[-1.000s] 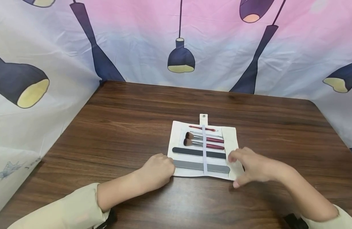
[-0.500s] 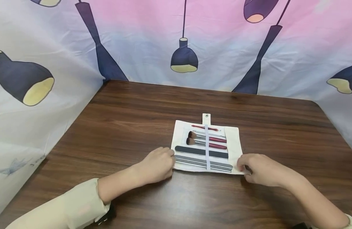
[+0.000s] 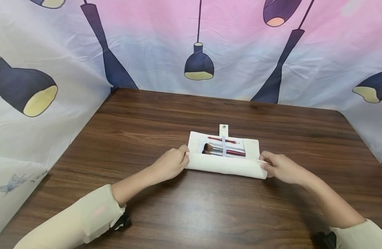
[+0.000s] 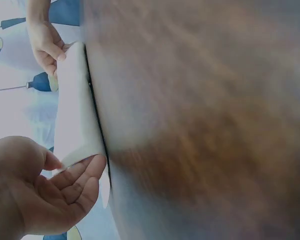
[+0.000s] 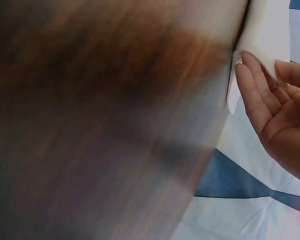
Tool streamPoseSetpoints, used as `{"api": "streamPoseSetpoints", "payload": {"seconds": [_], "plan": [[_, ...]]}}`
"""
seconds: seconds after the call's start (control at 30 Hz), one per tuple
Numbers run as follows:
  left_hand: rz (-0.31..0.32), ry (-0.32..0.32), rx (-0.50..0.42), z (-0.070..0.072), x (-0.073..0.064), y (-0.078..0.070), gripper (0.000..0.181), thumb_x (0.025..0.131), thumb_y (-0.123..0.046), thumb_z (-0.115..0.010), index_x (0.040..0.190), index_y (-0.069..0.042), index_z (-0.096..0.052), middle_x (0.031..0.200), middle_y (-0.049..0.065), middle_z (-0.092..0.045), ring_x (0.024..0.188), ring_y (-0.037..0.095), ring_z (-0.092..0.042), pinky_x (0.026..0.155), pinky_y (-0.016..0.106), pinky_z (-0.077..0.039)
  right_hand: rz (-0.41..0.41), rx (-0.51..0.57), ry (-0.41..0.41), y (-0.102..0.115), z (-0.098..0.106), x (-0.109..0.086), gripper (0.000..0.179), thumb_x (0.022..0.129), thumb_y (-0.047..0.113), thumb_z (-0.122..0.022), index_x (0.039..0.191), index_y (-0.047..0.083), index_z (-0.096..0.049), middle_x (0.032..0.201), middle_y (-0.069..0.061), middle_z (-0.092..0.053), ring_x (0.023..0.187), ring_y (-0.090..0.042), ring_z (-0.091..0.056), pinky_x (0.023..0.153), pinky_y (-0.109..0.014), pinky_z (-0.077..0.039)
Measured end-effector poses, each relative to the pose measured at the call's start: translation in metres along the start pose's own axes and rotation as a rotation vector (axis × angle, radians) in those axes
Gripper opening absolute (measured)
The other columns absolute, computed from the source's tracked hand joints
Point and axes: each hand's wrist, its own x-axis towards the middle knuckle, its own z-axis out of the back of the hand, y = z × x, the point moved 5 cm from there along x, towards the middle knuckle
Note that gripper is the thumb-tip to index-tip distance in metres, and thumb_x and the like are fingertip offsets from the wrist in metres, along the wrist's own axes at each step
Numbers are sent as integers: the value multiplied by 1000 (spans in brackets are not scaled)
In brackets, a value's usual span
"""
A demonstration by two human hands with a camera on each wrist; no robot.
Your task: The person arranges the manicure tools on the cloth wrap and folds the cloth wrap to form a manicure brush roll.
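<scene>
A white fabric brush roll (image 3: 225, 166) lies on the table with its near edge folded up and over, away from the person. My left hand (image 3: 170, 163) pinches the left end of that fold, thumb on top and fingers under it, as the left wrist view of the hand (image 4: 65, 190) shows. At the other end my right hand (image 3: 281, 167) pinches the fold the same way. Beyond the fold, two makeup brushes (image 3: 234, 152) and a thin red tool (image 3: 222, 139) sit under a white elastic strap (image 3: 223, 145). The nail files are hidden beneath the fold.
A snap tab (image 3: 223, 130) sticks out from the roll's far edge. The brown wooden table (image 3: 153, 117) extends all around it. A lamp-printed cloth (image 3: 153, 45) hangs along the back and left sides of the table.
My right hand has come to the roll's near right corner and gripped it. Both hands have then lifted the near edge and turned it away from me, covering the nail files.
</scene>
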Motion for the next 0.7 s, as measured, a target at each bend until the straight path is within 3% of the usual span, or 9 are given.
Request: {"api": "streamPoseSetpoints", "payload": {"seconds": [0.1,0.23,0.47,0.7], "plan": [[14,-15,2,0,8,1,23,95,-7,-42,107,9,-53,59,1,-50,44,8,-42,39,21,-34,-38,48,-13,-4,1,7,7,94,2,-48,99,-1,-48,94,-19,-62,65,-17,-63,58,-30,-52],[26,-19,-6,0,18,4,22,94,-3,-42,104,13,-54,64,8,-56,42,9,-49,37,20,-38,-107,61,-31,-8,1,15,11,94,1,-46,103,-3,-49,89,-17,-62,61,-17,-61,53,-29,-52],[66,39,-42,-6,29,10,20,92,-2,-40,98,11,-54,52,5,-54,35,8,-50,34,22,-38,-138,-26,-68,-11,-1,23,6,90,0,-48,94,-1,-53,74,-8,-60,51,-14,-56,47,-28,-49],[90,68,38,-7,32,11,13,90,-1,-44,88,7,-55,51,3,-49,38,8,-41,34,18,-29,-204,-131,-104,-7,-2,25,5,86,4,-52,87,2,-57,60,-2,-52,45,-13,-54,43,-28,-45]]}}
